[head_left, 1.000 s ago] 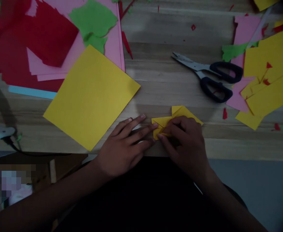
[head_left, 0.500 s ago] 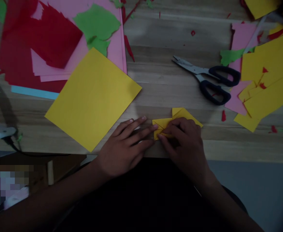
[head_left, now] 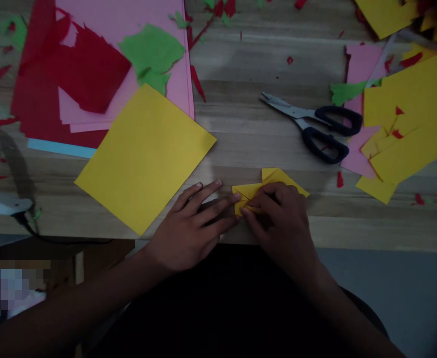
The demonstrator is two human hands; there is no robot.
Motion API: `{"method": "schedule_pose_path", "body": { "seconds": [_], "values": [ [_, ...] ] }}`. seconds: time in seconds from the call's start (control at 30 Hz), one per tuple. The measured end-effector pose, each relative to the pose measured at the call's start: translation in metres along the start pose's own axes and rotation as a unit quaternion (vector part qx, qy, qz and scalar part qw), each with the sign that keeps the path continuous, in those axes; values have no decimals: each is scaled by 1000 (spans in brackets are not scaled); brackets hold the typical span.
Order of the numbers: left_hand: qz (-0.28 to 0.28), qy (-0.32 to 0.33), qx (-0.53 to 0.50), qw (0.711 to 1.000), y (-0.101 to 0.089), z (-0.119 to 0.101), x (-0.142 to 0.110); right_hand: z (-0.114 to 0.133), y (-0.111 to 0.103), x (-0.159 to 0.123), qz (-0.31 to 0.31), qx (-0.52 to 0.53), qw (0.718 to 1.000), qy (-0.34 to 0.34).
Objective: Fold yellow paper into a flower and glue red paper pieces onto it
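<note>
A small folded piece of yellow paper [head_left: 248, 191] lies near the table's front edge. Over its right part, my right hand [head_left: 283, 211] pinches a flap at the lower side between thumb and fingers, hiding much of the paper. My left hand [head_left: 194, 226] rests flat on the table with its fingers spread. Its fingertips touch the left edge of the folded paper. Just beyond the left hand is a flat square sheet of yellow paper [head_left: 146, 159], turned cornerwise.
Scissors [head_left: 304, 119] with dark handles lie slightly open beyond the right hand. Yellow sheets [head_left: 420, 114] and pink scraps are at the right. Pink sheets [head_left: 169, 99], red paper [head_left: 91, 74] and green scraps [head_left: 153, 47] are at back left. A white device [head_left: 2, 201] with a black cable sits far left.
The view has shifted slightly, so the things on the table appear a little displaced. Both hands keep nearly the same pose on the folded yellow paper.
</note>
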State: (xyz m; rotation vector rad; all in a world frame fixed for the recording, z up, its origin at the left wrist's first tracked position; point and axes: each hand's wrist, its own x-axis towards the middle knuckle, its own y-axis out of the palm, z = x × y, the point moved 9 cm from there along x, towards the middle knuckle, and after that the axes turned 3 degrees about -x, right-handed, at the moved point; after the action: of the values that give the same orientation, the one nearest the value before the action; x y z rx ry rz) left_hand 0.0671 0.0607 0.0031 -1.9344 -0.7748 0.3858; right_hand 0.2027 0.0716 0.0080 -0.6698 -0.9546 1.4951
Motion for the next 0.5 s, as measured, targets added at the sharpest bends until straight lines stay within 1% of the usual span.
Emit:
{"method": "schedule_pose_path", "body": {
  "seconds": [0.13,0.2,0.3,0.4,0.5],
  "values": [
    [-5,8,-29,1000,-4,3,-1,0,1,0,-1,-2,1000,-4],
    [-6,10,-23,1000,-3,2,-1,0,2,0,0,-6,1000,-7],
    [8,10,-4,1000,0,0,-2,0,2,-1,1,-5,1000,-6],
    [20,0,4,1000,3,0,-1,0,0,-1,-4,-2,1000,1],
    [20,-5,7,1000,3,0,-1,-1,-3,-1,-14,1,1000,4]
  ]
}}
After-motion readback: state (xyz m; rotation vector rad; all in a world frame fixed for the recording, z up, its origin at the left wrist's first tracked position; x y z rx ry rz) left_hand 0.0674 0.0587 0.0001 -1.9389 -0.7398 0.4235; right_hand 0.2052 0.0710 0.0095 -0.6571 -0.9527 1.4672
